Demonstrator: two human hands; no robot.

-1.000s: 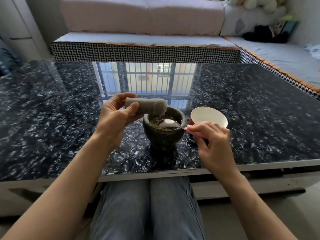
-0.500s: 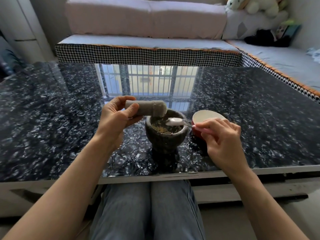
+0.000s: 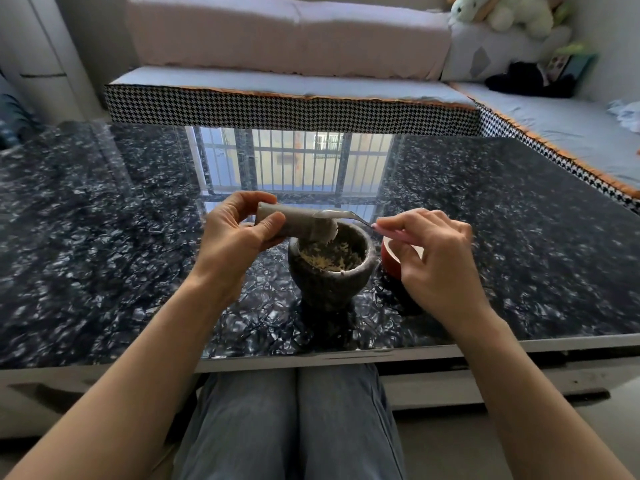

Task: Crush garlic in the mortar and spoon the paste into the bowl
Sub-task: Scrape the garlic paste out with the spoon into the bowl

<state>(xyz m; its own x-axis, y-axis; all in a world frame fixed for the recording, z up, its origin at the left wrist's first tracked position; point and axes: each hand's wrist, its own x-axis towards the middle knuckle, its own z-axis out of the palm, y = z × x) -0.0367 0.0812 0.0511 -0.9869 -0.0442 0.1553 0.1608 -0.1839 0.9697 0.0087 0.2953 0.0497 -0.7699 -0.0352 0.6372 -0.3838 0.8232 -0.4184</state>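
On the table [image 3: 519,237], near its front edge, the mortar [image 3: 330,275] stands upright with crushed garlic [image 3: 329,259] lying in its bottom. The left hand [image 3: 235,244] grips the pestle [image 3: 294,225] by its narrow end, fingers and thumb curled round it; the pestle lies roughly level, its broad, paste-smeared end over the mortar's rim. The right hand [image 3: 433,258] pinches the pink handle of the spoon [image 3: 337,215], whose bowl lies against the top of the pestle's broad end. The bowl [image 3: 391,261] sits just beside the mortar, largely hidden behind the right hand.
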